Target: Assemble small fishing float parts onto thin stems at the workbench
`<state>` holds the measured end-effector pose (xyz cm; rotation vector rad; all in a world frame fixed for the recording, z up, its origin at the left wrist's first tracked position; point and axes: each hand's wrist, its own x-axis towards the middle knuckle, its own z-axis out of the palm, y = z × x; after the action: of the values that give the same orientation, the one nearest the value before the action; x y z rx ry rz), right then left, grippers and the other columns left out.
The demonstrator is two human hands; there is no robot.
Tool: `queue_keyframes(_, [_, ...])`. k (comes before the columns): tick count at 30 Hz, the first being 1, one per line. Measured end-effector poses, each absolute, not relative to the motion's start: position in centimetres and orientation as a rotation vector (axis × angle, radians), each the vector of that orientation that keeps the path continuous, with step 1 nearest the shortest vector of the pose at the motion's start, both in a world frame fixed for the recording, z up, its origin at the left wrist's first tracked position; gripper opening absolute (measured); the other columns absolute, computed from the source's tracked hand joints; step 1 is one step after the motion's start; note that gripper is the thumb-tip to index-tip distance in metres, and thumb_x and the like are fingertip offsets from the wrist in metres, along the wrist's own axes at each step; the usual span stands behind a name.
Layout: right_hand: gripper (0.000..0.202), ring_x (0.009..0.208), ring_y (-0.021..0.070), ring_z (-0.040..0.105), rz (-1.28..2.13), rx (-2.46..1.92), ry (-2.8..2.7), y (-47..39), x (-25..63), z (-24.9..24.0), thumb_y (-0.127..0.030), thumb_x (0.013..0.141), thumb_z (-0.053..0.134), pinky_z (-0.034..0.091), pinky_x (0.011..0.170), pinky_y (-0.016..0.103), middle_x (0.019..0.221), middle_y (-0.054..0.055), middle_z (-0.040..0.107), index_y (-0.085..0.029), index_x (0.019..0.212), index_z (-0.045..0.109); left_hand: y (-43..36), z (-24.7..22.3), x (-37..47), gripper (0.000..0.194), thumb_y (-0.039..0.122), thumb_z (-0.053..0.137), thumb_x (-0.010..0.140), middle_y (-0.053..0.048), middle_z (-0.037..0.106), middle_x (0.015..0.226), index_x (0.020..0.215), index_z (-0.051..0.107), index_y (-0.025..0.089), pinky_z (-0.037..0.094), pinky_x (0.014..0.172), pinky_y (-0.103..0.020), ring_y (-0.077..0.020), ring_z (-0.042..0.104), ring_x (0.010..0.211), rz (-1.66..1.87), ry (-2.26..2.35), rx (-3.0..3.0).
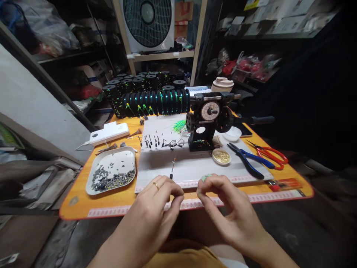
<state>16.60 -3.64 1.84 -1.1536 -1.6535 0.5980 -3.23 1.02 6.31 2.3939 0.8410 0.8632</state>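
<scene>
Both hands are raised at the front edge of the wooden table, a small gap between their fingertips. My left hand (158, 201), with a ring on one finger, has thumb and index finger pressed together; anything between them is too small to make out. My right hand (225, 208) is pinched likewise, a pale green wrap on a fingertip, its held item not discernible. Just beyond my left hand stands a small black piece with a thin orange-tipped stem (171, 173). Behind, a black winding machine (202, 123) carries a ribbed black roll (156, 102) with green and yellow threads.
A white tray (93, 186) of small grey parts lies left, near a white power strip (110, 134). Right are a dish of gold bits (221, 157), blue pliers (245, 160) and red-handled scissors (272, 154). Black spools (152, 80) stand behind; measuring tape (111, 212) lines the front edge.
</scene>
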Motion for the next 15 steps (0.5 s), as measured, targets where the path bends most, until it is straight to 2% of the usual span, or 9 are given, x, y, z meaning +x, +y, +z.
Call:
queue_keyframes(3, [0.016,0.084,0.0146,0.062,0.699,-1.141,-1.641,-3.7,16.7,2.4,-0.011,0.096,0.053,0.051,0.075,0.027,0.091,0.000,0.061,-0.025,0.102,0.056,1.0,6.5,-3.4,0.017,0.001,0.053,0.090,-0.002,0.061,0.080,0.086,0.058,0.017,0.046,0.068,-0.025,-0.0141,0.059,0.074,0.889,0.817,2.348])
queue_keyframes(7, [0.018,0.084,0.0134,0.063,0.645,-1.130,-1.665,-3.8,16.7,3.4,-0.011,0.096,0.055,0.050,0.074,0.025,0.091,0.000,0.065,-0.026,0.103,0.061,1.0,6.4,-3.4,0.018,0.003,0.055,0.089,0.002,0.060,0.077,0.083,0.057,0.020,0.044,0.066,-0.021,-0.0111,0.057,0.071,0.928,0.843,2.157])
queue_keyframes(12, [0.030,0.087,0.0151,0.063,0.467,-1.061,-1.730,-4.2,16.7,3.9,-0.012,0.094,0.059,0.051,0.076,0.026,0.095,0.003,0.068,-0.024,0.122,0.062,0.6,5.3,-3.3,0.016,0.011,0.055,0.094,0.003,0.059,0.081,0.084,0.058,0.023,0.046,0.071,-0.022,-0.0126,0.056,0.078,0.946,0.864,1.788])
queue_keyframes(15, [0.033,0.085,0.0159,0.064,0.403,-1.067,-1.739,-4.3,16.8,4.0,-0.017,0.093,0.063,0.053,0.076,0.027,0.093,0.003,0.068,-0.021,0.126,0.061,0.2,4.7,-3.0,0.015,0.013,0.056,0.094,0.003,0.058,0.081,0.084,0.059,0.023,0.045,0.072,-0.023,-0.0129,0.055,0.078,1.003,0.826,1.695])
